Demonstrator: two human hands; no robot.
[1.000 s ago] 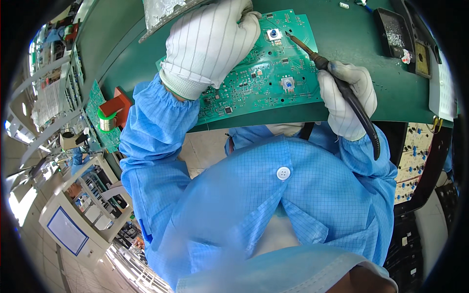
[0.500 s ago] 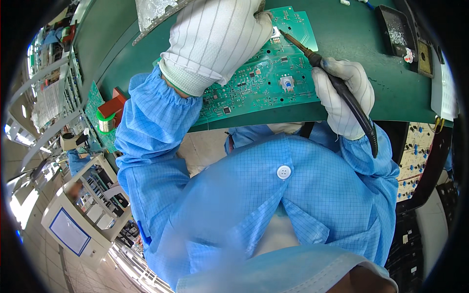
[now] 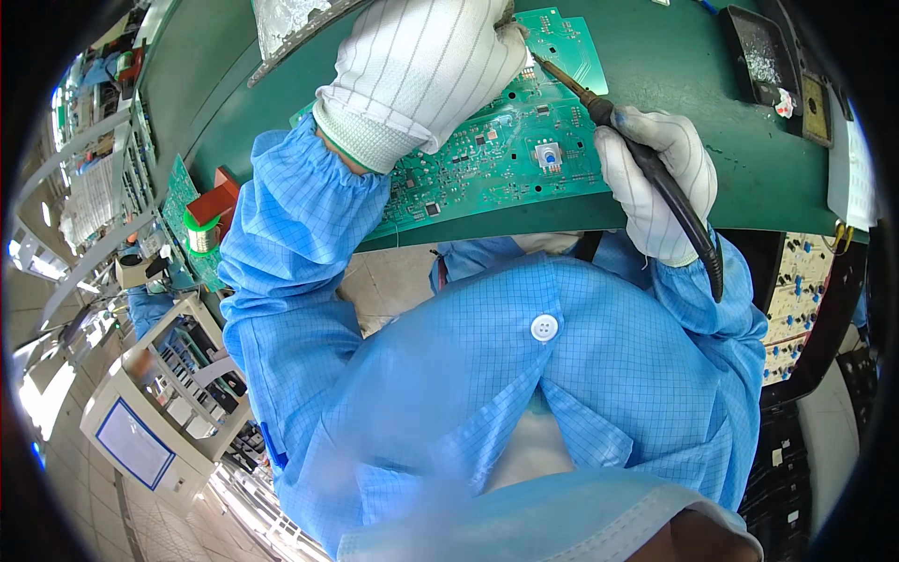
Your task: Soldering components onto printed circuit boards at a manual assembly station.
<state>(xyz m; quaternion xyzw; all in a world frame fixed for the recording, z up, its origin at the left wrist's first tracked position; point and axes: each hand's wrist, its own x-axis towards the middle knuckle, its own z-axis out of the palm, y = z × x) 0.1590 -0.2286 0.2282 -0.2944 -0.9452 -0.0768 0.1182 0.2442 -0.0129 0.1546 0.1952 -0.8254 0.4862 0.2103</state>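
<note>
A green circuit board (image 3: 496,178) with many small parts lies on the bench in front of me. My right hand (image 3: 635,201), in a white glove, is closed round the black handle of a soldering iron (image 3: 672,192). The iron's tip points up and left, at a small white component (image 3: 527,67) near the board's far side. Over the board's left part reaches my left hand (image 3: 421,75), gloved in striped white. Its fingers are curled together beside that component; what they hold, if anything, is hidden. A square switch with a blue centre (image 3: 549,157) sits nearer to me.
A dark tray with solder bits (image 3: 763,61) stands at the far right, next to a sponge holder (image 3: 817,112). Left of my left arm are a green solder spool (image 3: 201,234) and a red block (image 3: 215,195). A metal-edged clear container (image 3: 290,28) is at the top left.
The board has shifted very slightly up and left in view, and my left hand slightly upward and right. The iron's tip stays by the white component, with my right hand still gripping the handle.
</note>
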